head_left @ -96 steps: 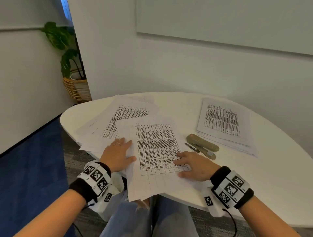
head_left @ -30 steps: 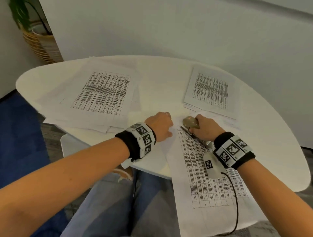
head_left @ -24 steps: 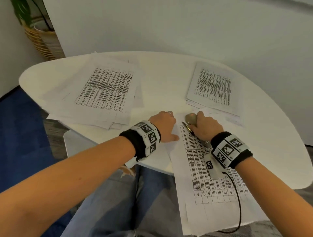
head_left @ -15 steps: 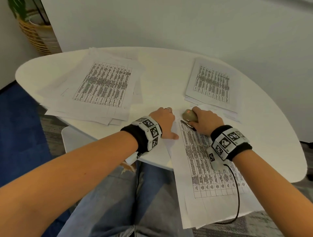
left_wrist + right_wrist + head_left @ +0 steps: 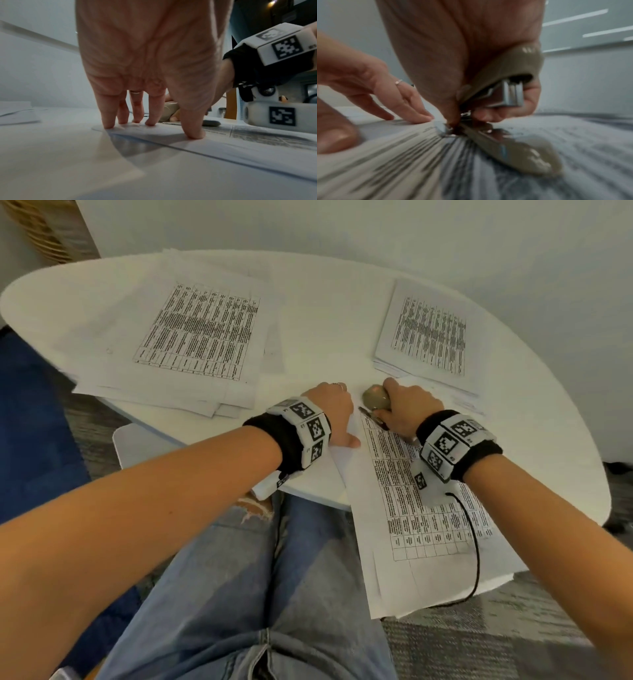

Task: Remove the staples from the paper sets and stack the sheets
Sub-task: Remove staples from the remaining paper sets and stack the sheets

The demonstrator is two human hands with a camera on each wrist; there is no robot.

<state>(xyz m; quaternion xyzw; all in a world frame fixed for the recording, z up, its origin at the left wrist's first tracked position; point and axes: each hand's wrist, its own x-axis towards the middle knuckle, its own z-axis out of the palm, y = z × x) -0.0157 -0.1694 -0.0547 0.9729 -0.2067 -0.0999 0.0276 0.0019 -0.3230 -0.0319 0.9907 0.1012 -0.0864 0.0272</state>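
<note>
Fingertips of the left hand press flat on the top corner of a paper set that overhangs the near edge of the white table. Beside it, the right hand grips a tan stapler on the same corner.

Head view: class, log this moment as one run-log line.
left hand: presses paper set flat | right hand: grips stapler at set's top corner | staple: hidden | two paper piles farther back
</note>
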